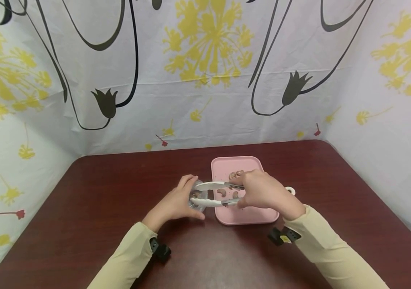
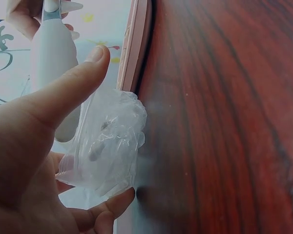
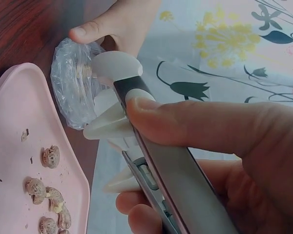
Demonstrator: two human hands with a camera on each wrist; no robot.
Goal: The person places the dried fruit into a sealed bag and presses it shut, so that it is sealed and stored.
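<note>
My left hand holds a clear, crinkled plastic bag just left of the pink tray, fingers round its side and the thumb apart from them. A few dark bits show through the bag's wall. My right hand grips a pair of tongs with grey metal arms and white tips. Spread apart, the tips reach over the bag in the head view. In the right wrist view nothing shows between them. Small brown wrinkled pieces, like dried mushrooms, lie on the tray under the right hand.
The pink tray has a low raised rim and dark crumbs scattered on it. It stands on a dark red wooden table. Patterned white cloth hangs behind the table and along both sides.
</note>
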